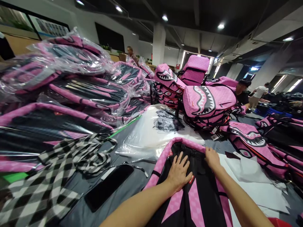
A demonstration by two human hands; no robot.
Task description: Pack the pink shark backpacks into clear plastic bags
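A pink and black backpack (203, 195) lies in front of me with its black back panel and straps facing up. My left hand (179, 173) rests flat on the upper part of the panel, its fingers spread. At the top right corner, my right hand (212, 158) has its fingers closed round the pink edge. Just beyond the backpack's top is a stack of clear plastic bags (151, 132) with a black printed design. White paper sheets (258, 189) lie to the right, partly behind my right forearm.
Plastic-wrapped pink backpacks (90, 91) pile high on the left. More backpacks with shark mouths (208, 102) stand stacked ahead and to the right. A black phone (109, 187) and a black-and-white checked cloth (61, 170) lie at left. Several people are farther back.
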